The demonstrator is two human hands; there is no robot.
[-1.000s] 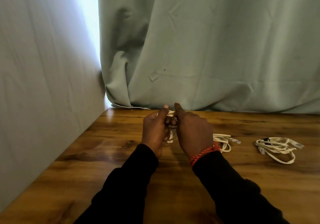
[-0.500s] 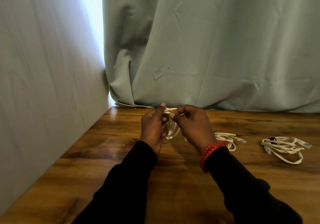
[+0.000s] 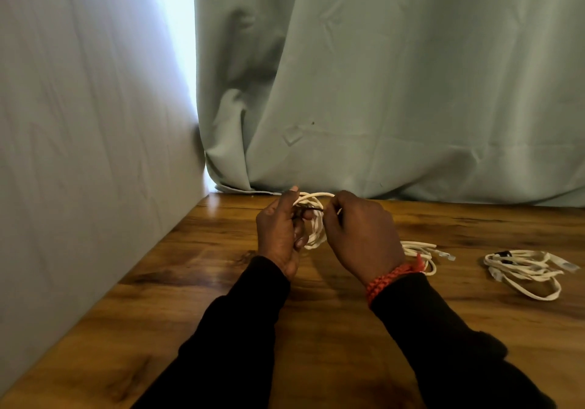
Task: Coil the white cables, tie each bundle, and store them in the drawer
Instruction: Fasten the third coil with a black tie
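White cable, wound into a small coil (image 3: 311, 218), sits raised above the wooden table (image 3: 196, 282) between two hands, near the far edge in front of the pale green curtain (image 3: 395, 92). The left hand (image 3: 280, 234) curls its fingers round the left side of the coil, thumb up along the top loops. The right hand (image 3: 361, 234) has its fingers bent inward and pinches something at the coil's top right; a thin dark strand (image 3: 311, 208) runs across the loops between the two hands, though what it is cannot be told. A red braided band (image 3: 391, 277) circles the right wrist, above a black sleeve (image 3: 443, 345). Just right of that hand, partly hidden behind it, a second white cable bundle (image 3: 421, 252) lies flat on the table. Further right, well apart, a third loose bundle (image 3: 525, 271) rests on the wood with clear connector ends showing. A pale wall (image 3: 79, 155) closes the left side.
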